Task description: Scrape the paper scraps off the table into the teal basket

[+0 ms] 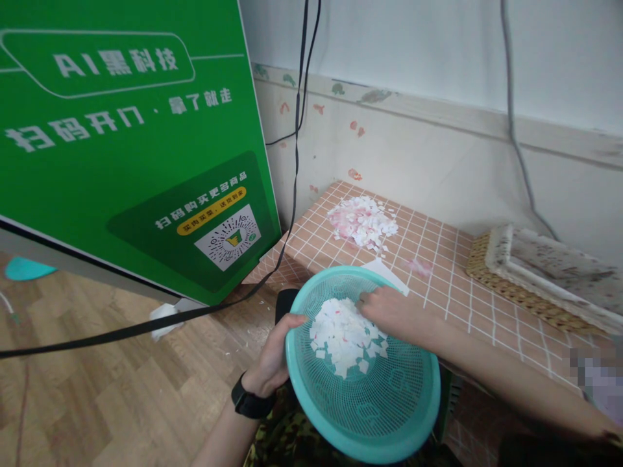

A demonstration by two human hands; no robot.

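Basket looks light, springy — your left hand clasps its left rim, a sound hold; your right hand curls at likely flimsy paper scraps, grip unclear.

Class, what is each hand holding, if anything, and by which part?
The left hand grips the teal basket by its rim. The right hand is at the paper scraps; whether it holds any is unclear.

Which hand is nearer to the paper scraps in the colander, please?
Right: the right hand is at the edge of the paper scraps; the left hand grips the colander by its rim, apart from them.
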